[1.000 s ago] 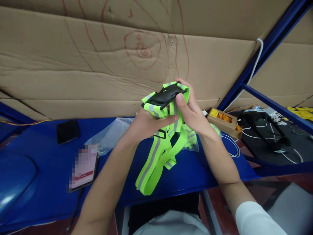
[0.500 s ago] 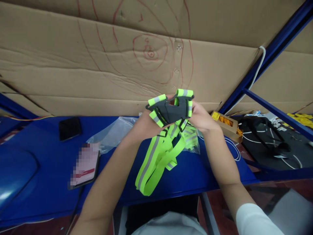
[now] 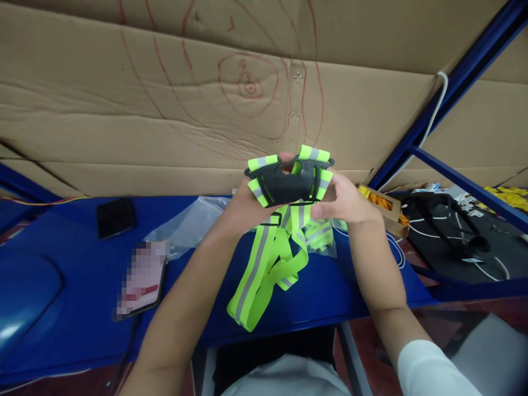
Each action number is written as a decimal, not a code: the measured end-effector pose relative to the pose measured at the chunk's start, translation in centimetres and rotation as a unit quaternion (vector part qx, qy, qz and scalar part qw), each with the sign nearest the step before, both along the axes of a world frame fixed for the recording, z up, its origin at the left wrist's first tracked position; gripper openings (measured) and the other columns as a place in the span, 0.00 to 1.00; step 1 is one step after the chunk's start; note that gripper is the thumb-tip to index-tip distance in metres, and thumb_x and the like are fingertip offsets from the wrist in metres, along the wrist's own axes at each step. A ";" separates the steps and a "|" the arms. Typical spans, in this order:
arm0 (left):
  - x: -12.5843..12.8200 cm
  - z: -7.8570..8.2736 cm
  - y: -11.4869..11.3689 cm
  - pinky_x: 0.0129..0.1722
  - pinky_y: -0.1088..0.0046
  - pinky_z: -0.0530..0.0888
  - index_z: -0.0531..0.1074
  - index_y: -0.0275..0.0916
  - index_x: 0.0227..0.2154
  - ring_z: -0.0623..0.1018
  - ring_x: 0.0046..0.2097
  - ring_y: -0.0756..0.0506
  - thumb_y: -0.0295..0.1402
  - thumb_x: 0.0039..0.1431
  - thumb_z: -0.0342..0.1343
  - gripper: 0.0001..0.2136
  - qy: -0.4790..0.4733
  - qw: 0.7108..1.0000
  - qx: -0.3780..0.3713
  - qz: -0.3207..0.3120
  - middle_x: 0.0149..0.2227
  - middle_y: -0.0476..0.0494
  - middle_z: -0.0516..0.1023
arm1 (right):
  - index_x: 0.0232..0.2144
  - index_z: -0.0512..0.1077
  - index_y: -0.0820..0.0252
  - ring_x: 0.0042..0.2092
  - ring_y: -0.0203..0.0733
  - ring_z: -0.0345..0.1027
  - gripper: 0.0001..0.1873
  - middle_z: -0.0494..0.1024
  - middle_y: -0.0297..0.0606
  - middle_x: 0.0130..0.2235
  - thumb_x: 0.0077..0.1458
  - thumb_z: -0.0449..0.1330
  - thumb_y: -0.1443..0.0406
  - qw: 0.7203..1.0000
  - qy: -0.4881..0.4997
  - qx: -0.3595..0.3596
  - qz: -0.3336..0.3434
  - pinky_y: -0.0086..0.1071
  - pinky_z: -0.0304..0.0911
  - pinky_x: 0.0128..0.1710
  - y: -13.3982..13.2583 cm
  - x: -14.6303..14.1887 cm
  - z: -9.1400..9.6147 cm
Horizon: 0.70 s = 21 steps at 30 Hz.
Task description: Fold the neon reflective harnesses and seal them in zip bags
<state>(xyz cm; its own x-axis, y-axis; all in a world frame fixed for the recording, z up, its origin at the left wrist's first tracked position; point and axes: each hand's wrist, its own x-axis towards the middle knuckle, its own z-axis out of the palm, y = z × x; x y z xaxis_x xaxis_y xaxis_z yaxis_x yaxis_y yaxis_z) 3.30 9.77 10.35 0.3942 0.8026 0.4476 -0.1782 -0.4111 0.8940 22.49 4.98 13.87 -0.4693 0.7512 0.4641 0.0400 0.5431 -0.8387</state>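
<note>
Several neon-green straps with grey stripes are joined at a black plastic plate, forming a reflective harness (image 3: 254, 275). It is held up over the blue table, and its loops hang down onto the tabletop. My left hand (image 3: 243, 206) is closed around the left end of the plate, its fingers partly hidden behind it. At the plate's right end is my right hand (image 3: 346, 201), thumb in front below the plate and fingers behind the strap; the exact contact is partly hidden. A black slide buckle (image 3: 272, 219) sits on a strap below the plate.
A clear plastic bag (image 3: 185, 225) lies left of the harness, near a phone (image 3: 142, 280) and a black flat object (image 3: 115, 217). More green strap in a bag (image 3: 322, 236) lies behind. An orange-filled carton (image 3: 383, 209) stands right, near a blue frame post. Cardboard (image 3: 165, 137) walls the back.
The plate has tilted and shifted slightly right. My right hand has moved right, its thumb now showing below the plate. The hanging right-hand strap has swung inward.
</note>
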 end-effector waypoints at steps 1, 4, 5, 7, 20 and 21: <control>0.0 0.0 0.0 0.61 0.53 0.73 0.75 0.46 0.53 0.77 0.60 0.33 0.38 0.42 0.77 0.32 0.007 1.000 0.013 0.015 0.53 0.40 0.81 | 0.53 0.76 0.58 0.61 0.50 0.71 0.34 0.78 0.43 0.57 0.48 0.74 0.49 1.000 0.016 -0.003 -0.019 0.43 0.66 0.64 -0.1 -0.2 0.1; 0.2 0.1 -0.2 0.63 0.54 0.71 0.77 0.45 0.48 0.75 0.62 0.33 0.37 0.40 0.78 0.29 0.015 0.997 0.043 0.056 0.53 0.42 0.81 | 0.51 0.77 0.58 0.57 0.48 0.74 0.27 0.80 0.41 0.55 0.54 0.71 0.49 0.995 0.031 0.000 -0.094 0.43 0.69 0.62 -0.5 -0.8 0.2; 0.4 0.2 -0.3 0.63 0.55 0.72 0.77 0.44 0.47 0.75 0.62 0.34 0.37 0.39 0.78 0.29 0.011 0.997 0.042 0.057 0.53 0.42 0.81 | 0.50 0.78 0.58 0.57 0.48 0.74 0.26 0.80 0.40 0.54 0.55 0.70 0.49 0.994 0.027 0.004 -0.109 0.43 0.69 0.62 -0.6 -0.9 0.2; 1.0 0.2 -0.6 0.60 0.55 0.74 0.77 0.43 0.46 0.77 0.59 0.35 0.36 0.40 0.78 0.28 -0.009 1.000 0.010 0.025 0.52 0.43 0.82 | 0.49 0.79 0.57 0.57 0.49 0.74 0.24 0.80 0.40 0.53 0.56 0.69 0.49 0.992 0.016 0.028 -0.126 0.44 0.70 0.61 -1.0 -1.1 0.4; 2.0 0.1 -2.5 0.47 0.59 0.80 0.81 0.42 0.40 0.83 0.47 0.37 0.37 0.41 0.78 0.22 -0.060 0.932 -0.205 -0.292 0.42 0.44 0.84 | 0.44 0.80 0.53 0.63 0.57 0.69 0.12 0.79 0.41 0.54 0.59 0.67 0.57 0.968 -0.061 0.151 -0.190 0.55 0.68 0.62 -3.5 1.1 2.2; 2.3 0.1 -2.7 0.49 0.60 0.80 0.80 0.41 0.41 0.82 0.48 0.37 0.34 0.41 0.78 0.22 -0.064 0.938 -0.204 -0.274 0.43 0.44 0.83 | 0.43 0.81 0.52 0.63 0.57 0.68 0.12 0.79 0.41 0.54 0.58 0.68 0.57 0.969 -0.065 0.148 -0.188 0.54 0.69 0.62 -3.4 1.3 2.3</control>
